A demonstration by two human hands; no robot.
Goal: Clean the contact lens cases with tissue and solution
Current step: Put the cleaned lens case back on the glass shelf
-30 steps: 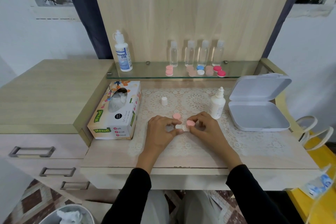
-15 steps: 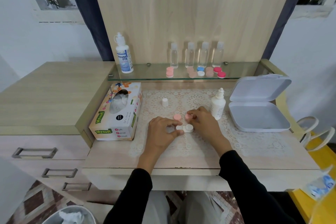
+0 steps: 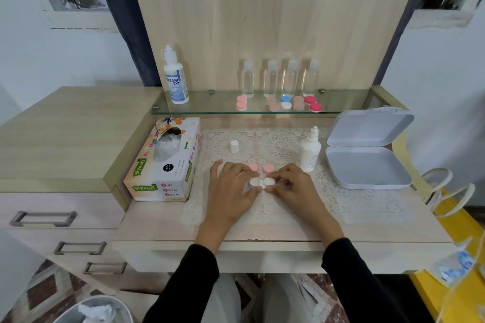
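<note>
On the desk (image 3: 262, 231), close to the person, a white contact lens case (image 3: 260, 183) lies flat on a lace mat (image 3: 354, 204). Its long axis runs left to right, parallel to the desk's front edge, with the two round wells side by side and facing up. The left hand (image 3: 229, 191) grips the left well, fingers curled over its far side and thumb on the near side. The right hand (image 3: 295, 187) pinches the right well the same way, with bent fingers.

Just behind the case two pink caps (image 3: 253, 167) sit on the mat, slightly apart. Farther back stand a small white cap (image 3: 234, 146) on the left and an uncapped solution bottle (image 3: 309, 152) upright on the right. A tissue box (image 3: 162, 165) lies to the left, and an open white box (image 3: 367, 168) to the right.

Beyond, a glass shelf (image 3: 210, 105) carries more lens cases (image 3: 286, 105), four clear bottles (image 3: 271, 78) and a larger labelled bottle (image 3: 175, 78).
</note>
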